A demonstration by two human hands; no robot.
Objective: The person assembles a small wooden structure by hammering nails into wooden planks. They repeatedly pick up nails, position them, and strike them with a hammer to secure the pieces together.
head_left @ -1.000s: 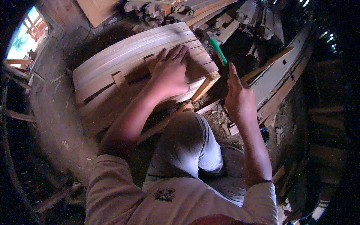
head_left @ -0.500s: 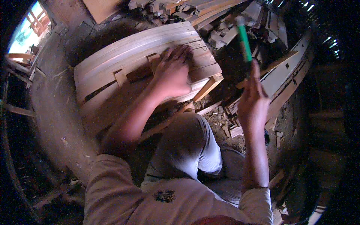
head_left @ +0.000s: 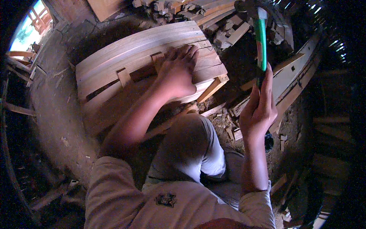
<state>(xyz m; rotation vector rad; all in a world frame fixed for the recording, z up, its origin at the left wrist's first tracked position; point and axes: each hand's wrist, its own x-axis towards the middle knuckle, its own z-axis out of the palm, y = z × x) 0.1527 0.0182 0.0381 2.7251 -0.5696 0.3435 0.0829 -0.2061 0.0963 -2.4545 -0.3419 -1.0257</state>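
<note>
Green-handled hammer (head_left: 261, 42) is now standing raised near upright, having swung up from a low tilt a second ago; the right hand (head_left: 258, 110) is gripping it, fingers wrapped round the handle; the left hand (head_left: 178, 72) is staying pressed, fingers together, on the slatted wooden panel (head_left: 126, 57), suggesting a blow is being readied; no packages, labels or signs are showing.

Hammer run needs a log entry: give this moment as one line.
right hand: grips green-handled hammer, raised | left hand: flat on slatted wooden panel | scrap wood pile behind
</note>
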